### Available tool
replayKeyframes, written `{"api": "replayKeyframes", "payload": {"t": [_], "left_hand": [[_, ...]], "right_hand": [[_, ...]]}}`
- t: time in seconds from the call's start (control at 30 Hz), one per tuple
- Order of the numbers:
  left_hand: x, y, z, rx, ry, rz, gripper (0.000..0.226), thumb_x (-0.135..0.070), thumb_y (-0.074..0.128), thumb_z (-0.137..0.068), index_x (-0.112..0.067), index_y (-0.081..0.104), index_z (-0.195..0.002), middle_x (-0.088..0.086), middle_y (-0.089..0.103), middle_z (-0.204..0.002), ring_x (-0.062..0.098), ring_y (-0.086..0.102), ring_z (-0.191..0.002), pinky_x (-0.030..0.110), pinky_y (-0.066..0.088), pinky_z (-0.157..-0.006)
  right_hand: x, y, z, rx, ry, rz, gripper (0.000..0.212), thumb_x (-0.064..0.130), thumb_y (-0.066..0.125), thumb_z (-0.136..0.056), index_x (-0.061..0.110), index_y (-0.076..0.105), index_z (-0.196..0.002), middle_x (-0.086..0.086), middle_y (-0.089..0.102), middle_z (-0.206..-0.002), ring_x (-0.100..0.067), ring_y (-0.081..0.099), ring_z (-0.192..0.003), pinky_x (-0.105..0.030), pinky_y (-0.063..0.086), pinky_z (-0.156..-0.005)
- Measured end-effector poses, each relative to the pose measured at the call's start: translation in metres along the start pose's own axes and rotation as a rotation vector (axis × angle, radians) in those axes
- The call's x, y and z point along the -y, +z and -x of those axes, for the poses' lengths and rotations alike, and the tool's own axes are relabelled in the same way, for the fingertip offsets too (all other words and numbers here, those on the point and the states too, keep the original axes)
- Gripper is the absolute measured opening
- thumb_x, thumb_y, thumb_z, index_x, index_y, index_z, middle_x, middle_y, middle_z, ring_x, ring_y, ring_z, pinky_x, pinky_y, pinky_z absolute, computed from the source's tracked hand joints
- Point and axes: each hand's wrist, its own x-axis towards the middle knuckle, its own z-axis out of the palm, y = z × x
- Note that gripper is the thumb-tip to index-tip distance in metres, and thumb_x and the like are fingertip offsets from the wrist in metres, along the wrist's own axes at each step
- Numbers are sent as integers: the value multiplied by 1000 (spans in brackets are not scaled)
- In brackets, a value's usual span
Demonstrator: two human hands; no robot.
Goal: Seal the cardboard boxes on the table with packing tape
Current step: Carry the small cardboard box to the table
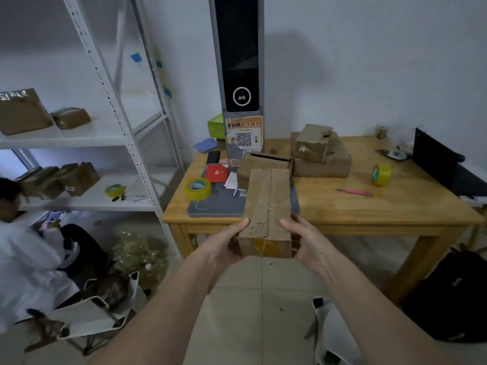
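while both hands (224,246) hold it, worn box (267,206), flaps shut

head-worn view, angled down, near hands (263,241), facing table (369,206)

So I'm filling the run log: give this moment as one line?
left hand: grips box end | right hand: grips box end | cardboard box: held at table edge, flaps closed | tape roll: untouched

White walls, tiled floor (250,299), white shelving (126,138), wooden table (369,206).
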Motion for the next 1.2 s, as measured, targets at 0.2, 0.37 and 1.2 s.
{"api": "replayKeyframes", "payload": {"t": [0.2, 0.37, 1.2], "left_hand": [[-20, 17, -52, 14, -52, -21, 35, -33, 78, -78, -11, 68, -104, 10, 73, -104, 25, 65, -104, 40, 52, -95], [-33, 29, -112, 20, -60, -10, 44, -41, 80, -77, -12, 70, -109, 10, 73, -110, 26, 65, -105, 38, 54, -80], [-198, 69, -371, 284, -79, -276, 18, -30, 69, -91, -21, 66, -105, 4, 68, -102, 21, 62, -96, 35, 54, -80]], "right_hand": [[11, -23, -47, -7, 11, -16, 65, 25, 80, -74, 26, 53, -134, -5, 71, -115, -27, 64, -110, -42, 55, -81], [26, -43, -95, -12, -3, -19, 69, 25, 80, -74, 27, 50, -136, -5, 70, -117, -28, 64, -111, -44, 55, -83], [135, -65, -321, -231, -86, -139, 88, 4, 71, -78, 28, 27, -151, -12, 65, -119, -30, 66, -100, -40, 53, -71]]}}
